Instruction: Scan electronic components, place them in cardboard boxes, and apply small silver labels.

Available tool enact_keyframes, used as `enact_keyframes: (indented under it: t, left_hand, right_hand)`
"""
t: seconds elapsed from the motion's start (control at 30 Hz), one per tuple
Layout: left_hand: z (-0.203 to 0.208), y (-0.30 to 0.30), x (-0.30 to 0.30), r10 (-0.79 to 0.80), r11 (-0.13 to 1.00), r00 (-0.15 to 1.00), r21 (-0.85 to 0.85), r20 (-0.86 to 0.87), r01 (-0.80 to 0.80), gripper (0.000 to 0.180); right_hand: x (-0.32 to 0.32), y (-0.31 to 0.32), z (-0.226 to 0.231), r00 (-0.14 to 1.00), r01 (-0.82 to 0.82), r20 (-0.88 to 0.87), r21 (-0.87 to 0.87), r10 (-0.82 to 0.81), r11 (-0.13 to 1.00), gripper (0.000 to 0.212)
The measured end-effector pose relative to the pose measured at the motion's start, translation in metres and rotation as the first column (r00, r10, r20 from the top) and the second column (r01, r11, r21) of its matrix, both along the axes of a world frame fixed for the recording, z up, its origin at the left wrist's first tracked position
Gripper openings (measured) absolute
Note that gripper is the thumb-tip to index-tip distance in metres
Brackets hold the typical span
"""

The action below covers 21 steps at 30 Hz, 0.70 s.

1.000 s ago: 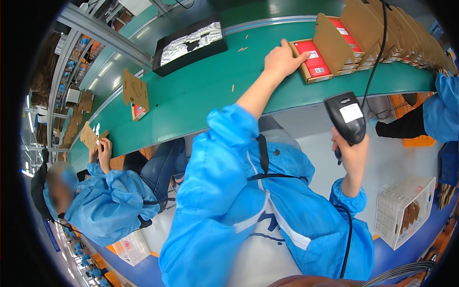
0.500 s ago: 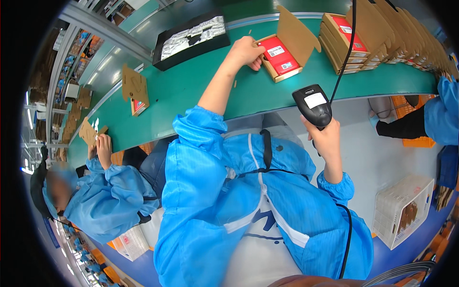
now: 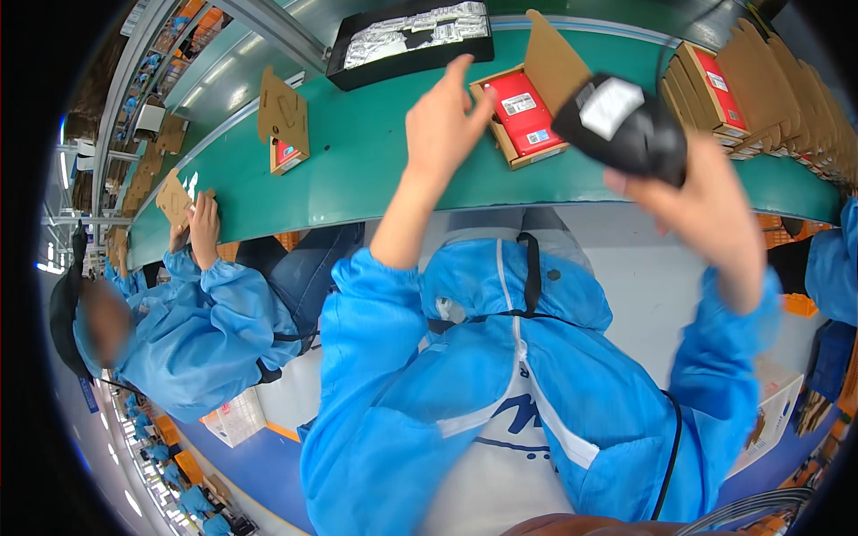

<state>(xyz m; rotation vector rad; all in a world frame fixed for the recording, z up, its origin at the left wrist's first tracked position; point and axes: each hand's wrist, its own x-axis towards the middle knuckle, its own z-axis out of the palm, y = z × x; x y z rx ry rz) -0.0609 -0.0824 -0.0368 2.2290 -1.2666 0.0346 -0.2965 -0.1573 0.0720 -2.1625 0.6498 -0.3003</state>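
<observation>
Left hand [image 3: 440, 125] now open beside cardboard box [image 3: 549, 64], right hand [image 3: 702, 196] gripping black scanner [image 3: 633, 141], raised closer

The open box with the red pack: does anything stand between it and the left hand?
Nothing visible does: the left hand is at the left edge of the open box, though contact is unclear. The raised lid and the scanner in the right hand are at its right.

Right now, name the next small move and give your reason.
I'd probably aim the black scanner in the right hand at the labels on the red package: the cardboard box is open, both labels show uncovered, and the left hand blocks neither.
</observation>
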Motion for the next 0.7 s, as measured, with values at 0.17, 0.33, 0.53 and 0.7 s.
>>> enact_keyframes:
  t: [0.17,0.33,0.53,0.7]
  left_hand:
    - [-0.037,0.022,-0.004,-0.262,0.927,0.901,-0.168,0.346,0.335,0.033]
    - [-0.038,0.018,0.000,-0.290,0.917,0.884,-0.156,0.366,0.366,0.032]
    - [-0.045,0.019,0.012,-0.343,0.900,0.900,-0.179,0.271,0.397,0.033]
    - [-0.039,0.022,0.013,-0.338,0.914,0.912,-0.152,0.233,0.377,0.036]
  right_hand:
    - [0.107,-0.027,0.081,0.777,-0.045,-0.615,0.159,0.134,0.986,0.038]
    - [0.147,-0.046,0.042,0.751,-0.089,-0.654,0.036,0.091,0.995,0.041]
    - [0.173,-0.054,0.027,0.697,-0.036,-0.700,0.183,0.156,0.982,0.041]
    - [0.168,-0.065,0.031,0.713,0.042,-0.679,0.292,0.176,0.955,0.044]
